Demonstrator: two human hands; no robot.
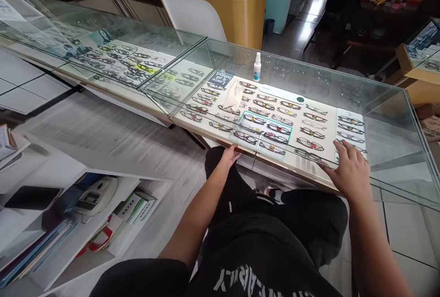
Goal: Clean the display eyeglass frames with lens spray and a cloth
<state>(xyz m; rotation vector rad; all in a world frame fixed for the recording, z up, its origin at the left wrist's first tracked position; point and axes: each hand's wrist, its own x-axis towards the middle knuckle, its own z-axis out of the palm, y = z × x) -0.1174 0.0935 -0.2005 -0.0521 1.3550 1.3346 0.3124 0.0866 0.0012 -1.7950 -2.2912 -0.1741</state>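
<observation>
Black shirt (pixel 261 246) and black trousers (pixel 309 219) of a seated person are closest, knees tucked up to a long glass case (pixel 388 150). Rows of glasses (pixel 310 144) lie inside it on a pale base, between and beyond the two hands. The left hand (pixel 231 156) is at the case's front edge, fingers partly curled near the wood; from where I stand, I can't tell whether they grip it. The right hand (pixel 352 168) is at the glass near the front edge, fingers loosely spread and thumb apart, with nothing visible in its grasp. Farther back, a white spray bottle (pixel 257 68) stands upright near a crumpled cloth (pixel 234 96). Off left, a phone (pixel 33 197) lies on a white shelf unit (pixel 127 182).
</observation>
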